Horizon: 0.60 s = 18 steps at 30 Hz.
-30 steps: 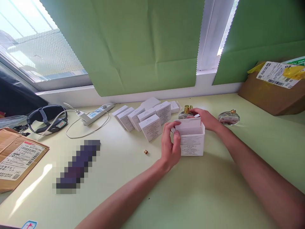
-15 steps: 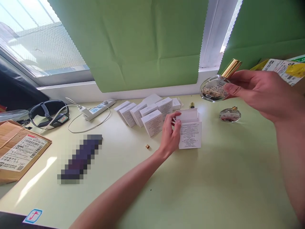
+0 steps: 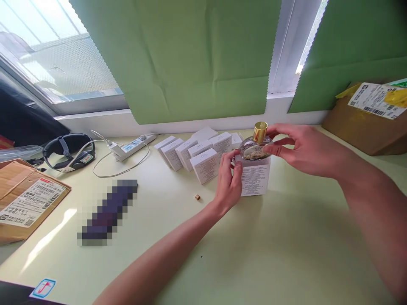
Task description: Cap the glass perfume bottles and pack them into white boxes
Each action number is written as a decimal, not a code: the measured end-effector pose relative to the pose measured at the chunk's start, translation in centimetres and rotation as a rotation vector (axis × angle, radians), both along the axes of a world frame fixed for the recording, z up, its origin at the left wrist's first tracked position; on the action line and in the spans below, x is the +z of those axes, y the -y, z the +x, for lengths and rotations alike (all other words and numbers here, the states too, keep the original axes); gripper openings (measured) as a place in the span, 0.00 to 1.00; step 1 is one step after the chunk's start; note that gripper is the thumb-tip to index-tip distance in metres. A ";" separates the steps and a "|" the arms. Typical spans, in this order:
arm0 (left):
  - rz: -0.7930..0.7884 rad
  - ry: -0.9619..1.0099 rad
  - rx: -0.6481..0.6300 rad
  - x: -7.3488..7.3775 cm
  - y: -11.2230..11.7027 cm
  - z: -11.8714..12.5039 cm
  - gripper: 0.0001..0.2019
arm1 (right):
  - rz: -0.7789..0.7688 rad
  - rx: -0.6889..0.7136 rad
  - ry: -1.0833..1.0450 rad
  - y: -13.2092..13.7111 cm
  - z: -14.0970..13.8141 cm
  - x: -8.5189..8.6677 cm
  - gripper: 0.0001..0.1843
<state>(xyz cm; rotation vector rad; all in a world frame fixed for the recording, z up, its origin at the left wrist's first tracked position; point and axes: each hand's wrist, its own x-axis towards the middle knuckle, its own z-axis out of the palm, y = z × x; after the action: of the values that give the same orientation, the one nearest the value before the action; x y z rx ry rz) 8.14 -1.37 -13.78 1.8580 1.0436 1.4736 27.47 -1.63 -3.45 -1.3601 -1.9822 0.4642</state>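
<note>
Pinching bottle (image 3: pixel 254 149); left fingers (image 3: pixel 227 162) on box (image 3: pixel 256 181)

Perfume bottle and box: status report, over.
Left hand grips the open white box at its left edge. Right hand holds the gold-capped bottle at the opening. Closed boxes stand beside, nothing blocking.

The pale green table (image 3: pixel 286 254) carries a row of small white boxes (image 3: pixel 203 163), an open box (image 3: pixel 256 182) beside them, a power strip (image 3: pixel 133 146), perhaps a headset (image 3: pixel 68 150), a tiny brown piece (image 3: pixel 197 197), and a labelled parcel (image 3: pixel 25 203) at the left edge.
</note>
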 end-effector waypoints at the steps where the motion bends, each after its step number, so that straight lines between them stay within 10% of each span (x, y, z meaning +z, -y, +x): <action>1: 0.005 0.005 -0.002 0.0 0.0 0.0 0.13 | 0.023 -0.024 0.044 0.0 0.0 0.0 0.18; 18: 0.045 -0.047 -0.141 0.5 -0.3 -0.4 0.17 | -0.074 0.010 0.263 0.3 0.0 0.2 0.09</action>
<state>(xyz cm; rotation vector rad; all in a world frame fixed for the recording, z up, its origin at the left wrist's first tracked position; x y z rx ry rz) 7.74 -1.03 -13.30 1.9637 0.8878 1.3880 27.44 -1.97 -3.22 -1.5233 -2.2026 0.3815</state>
